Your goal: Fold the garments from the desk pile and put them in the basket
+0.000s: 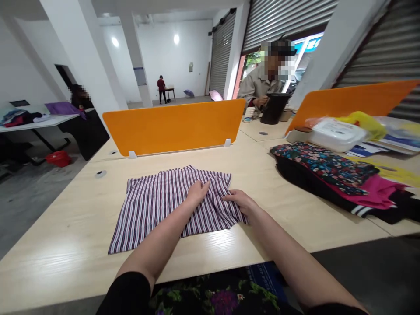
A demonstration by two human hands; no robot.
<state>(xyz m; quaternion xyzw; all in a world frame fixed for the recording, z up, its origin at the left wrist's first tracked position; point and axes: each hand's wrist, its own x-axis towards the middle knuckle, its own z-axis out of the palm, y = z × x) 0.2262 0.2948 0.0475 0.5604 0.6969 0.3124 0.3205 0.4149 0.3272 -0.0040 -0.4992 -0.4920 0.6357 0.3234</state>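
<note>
A striped shirt (pixel 157 201) in white, dark and reddish lines lies spread on the light wooden table (pixel 65 245) in front of me. My left hand (pixel 197 191) rests on its right half, with the fingers closed on the cloth. At the shirt's right edge, my right hand (pixel 242 202) grips the fabric, thumb above and the other fingers partly hidden under it. Between and below the two hands the cloth is bunched into creases. The left part of the shirt lies mostly flat.
An orange divider (pixel 173 129) stands behind the shirt, and another orange divider (pixel 354 103) is at the right. Folded clothes (pixel 321 170) lie to the right, near a plastic container (pixel 337 133). Across the table a person (pixel 262 85) holds a black bucket (pixel 274 108).
</note>
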